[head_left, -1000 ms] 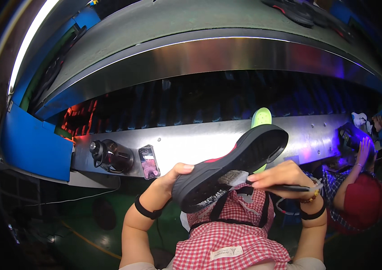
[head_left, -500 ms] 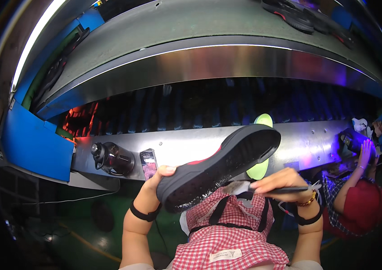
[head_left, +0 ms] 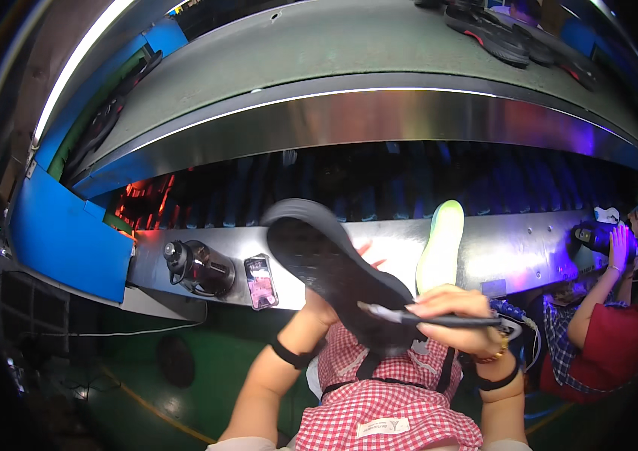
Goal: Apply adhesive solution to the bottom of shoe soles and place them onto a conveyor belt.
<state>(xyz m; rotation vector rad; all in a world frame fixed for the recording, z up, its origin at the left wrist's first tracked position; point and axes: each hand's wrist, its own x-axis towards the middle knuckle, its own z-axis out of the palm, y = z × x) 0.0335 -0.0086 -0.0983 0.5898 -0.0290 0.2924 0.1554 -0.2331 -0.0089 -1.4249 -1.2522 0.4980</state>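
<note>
A black shoe sole (head_left: 319, 259), blurred by motion, hangs tilted in front of me, one rounded end up and to the left. My left hand (head_left: 320, 307) grips it from beneath at its middle; some fingers show past its far edge, the rest are hidden behind it. Between the fingers of my right hand (head_left: 460, 304) is a brush (head_left: 390, 314) with a dark handle. Its pale bristles are over the lower half of the sole, apparently touching it. Beyond my right hand, a bright yellow-green insole-shaped piece (head_left: 440, 244) lies on the metal ledge.
A dark jug-like bottle (head_left: 202, 268) and a phone (head_left: 261, 283) are on the metal ledge (head_left: 514, 244) to the left. Behind it runs a green conveyor belt (head_left: 319, 56) carrying several black soles (head_left: 488, 34). At far right a co-worker's hand (head_left: 619, 246) rests on a dark object.
The sole has swung round, its far end going from upper right to upper left. My left hand moved right and under it. The brush shifted slightly left, and the yellow-green piece is more exposed.
</note>
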